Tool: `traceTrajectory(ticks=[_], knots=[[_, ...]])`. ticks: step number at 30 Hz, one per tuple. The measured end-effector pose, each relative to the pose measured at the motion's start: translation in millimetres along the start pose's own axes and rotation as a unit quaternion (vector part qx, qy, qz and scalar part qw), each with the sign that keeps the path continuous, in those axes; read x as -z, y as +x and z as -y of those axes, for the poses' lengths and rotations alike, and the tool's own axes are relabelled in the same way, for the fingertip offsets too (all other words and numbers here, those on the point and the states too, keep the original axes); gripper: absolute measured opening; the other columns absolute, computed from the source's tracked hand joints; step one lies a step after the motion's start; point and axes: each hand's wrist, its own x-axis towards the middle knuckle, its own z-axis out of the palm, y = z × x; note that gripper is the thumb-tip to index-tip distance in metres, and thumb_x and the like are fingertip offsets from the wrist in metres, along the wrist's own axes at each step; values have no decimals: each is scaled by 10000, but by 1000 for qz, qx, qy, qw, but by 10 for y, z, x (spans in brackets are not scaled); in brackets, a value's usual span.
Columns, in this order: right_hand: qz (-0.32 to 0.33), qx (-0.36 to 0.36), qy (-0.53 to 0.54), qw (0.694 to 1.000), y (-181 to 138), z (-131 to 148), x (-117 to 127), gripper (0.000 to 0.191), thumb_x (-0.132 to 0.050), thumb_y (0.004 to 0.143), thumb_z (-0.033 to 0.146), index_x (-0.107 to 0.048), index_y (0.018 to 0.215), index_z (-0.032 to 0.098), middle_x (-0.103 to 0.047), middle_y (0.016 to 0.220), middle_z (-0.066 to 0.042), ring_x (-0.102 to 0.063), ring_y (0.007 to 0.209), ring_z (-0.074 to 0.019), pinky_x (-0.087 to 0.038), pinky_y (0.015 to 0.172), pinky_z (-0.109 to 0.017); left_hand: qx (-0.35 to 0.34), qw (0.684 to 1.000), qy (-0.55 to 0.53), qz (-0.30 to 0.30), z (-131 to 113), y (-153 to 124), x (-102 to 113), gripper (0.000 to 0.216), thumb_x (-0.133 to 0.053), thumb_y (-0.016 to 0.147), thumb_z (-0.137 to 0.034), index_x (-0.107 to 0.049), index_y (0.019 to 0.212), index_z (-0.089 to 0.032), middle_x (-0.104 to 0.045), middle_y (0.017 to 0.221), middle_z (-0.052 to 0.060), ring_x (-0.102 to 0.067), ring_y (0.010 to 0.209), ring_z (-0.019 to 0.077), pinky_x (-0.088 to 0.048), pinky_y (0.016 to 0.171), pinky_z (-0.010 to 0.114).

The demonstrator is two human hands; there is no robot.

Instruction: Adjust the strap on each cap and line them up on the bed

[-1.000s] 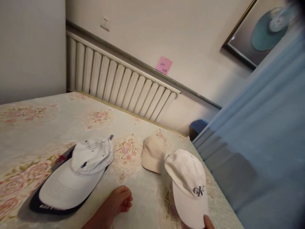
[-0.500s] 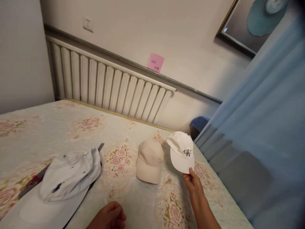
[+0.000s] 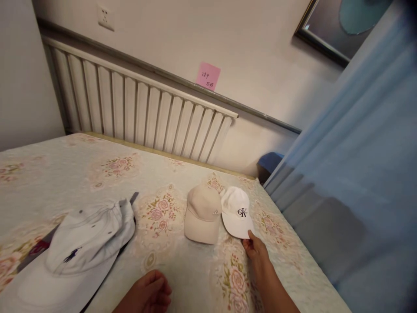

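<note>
My right hand (image 3: 256,250) pinches the brim of a white cap (image 3: 236,213) with dark "CK" letters, thumb on top. This cap rests close beside a beige cap (image 3: 203,213) that sits brim forward on the floral cover. My left hand (image 3: 148,291) hovers near the bottom edge with its fingers curled in and nothing seen in them. To its left lies a pale cap (image 3: 81,243) with a dark rider logo, on top of another darker cap (image 3: 35,250) that is mostly hidden.
The floral bed cover (image 3: 107,182) runs back to a radiator (image 3: 140,104) on the wall. A blue curtain (image 3: 352,187) hangs along the right side, with a blue object (image 3: 270,163) partly behind it. A pink note (image 3: 208,76) is stuck above the radiator.
My right hand has brought the white cap left and lower, close beside the beige cap. My left hand stays curled in about the same place. The view has shifted slightly.
</note>
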Motion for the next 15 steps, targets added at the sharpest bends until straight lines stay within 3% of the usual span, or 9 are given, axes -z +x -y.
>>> traceTrajectory(ticks=[15], knots=[[33, 66, -93, 993, -211, -73, 160, 240, -752, 619, 186, -572, 777, 164, -602, 537, 52, -559, 459, -95, -531, 499, -216, -4, 1000, -1, -25, 11, 19, -37, 260, -685, 670, -390, -533, 689, -180, -629, 733, 19, -578, 655, 137, -456, 633, 254]])
